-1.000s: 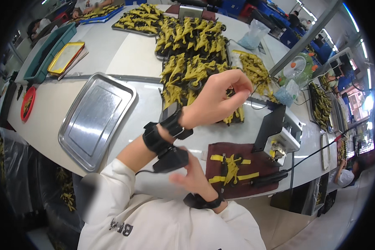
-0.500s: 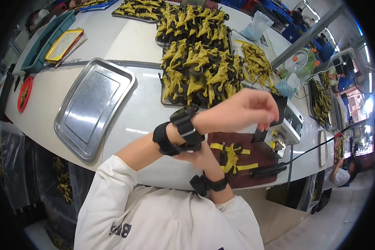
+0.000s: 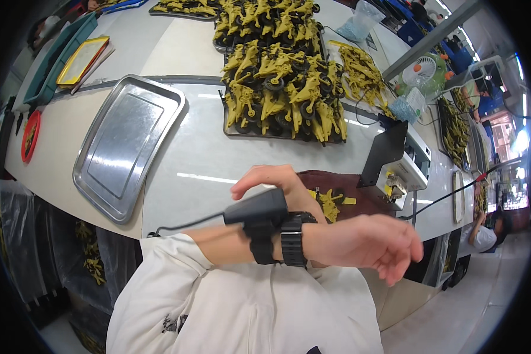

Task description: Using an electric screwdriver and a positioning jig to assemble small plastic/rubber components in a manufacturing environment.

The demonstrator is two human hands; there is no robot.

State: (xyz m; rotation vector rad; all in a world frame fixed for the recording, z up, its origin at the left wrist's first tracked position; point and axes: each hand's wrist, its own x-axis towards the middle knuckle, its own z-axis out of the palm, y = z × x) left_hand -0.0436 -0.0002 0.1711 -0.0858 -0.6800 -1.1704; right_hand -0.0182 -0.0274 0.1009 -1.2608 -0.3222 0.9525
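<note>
My left forearm crosses in front of me to the right. My left hand is held in the air past the near table edge, fingers loosely bent and apart, with nothing in it. Its wrist wears a black watch and a strapped black box with a cable. Behind that box is my right hand, a finger curving to the left; the other fingers are partly hidden, and nothing shows in it. Beyond my crossed arms, a yellow toy piece with black parts lies on a dark red mat, partly covered.
A metal tray lies at left. Stacked trays of yellow toy pieces with black wheels stand ahead. A black-and-white machine is at right, near a green fan. A red dish sits far left.
My left hand has swung down and toward me, its forearm turning over. My right hand has come up from under the left wrist to behind it.
</note>
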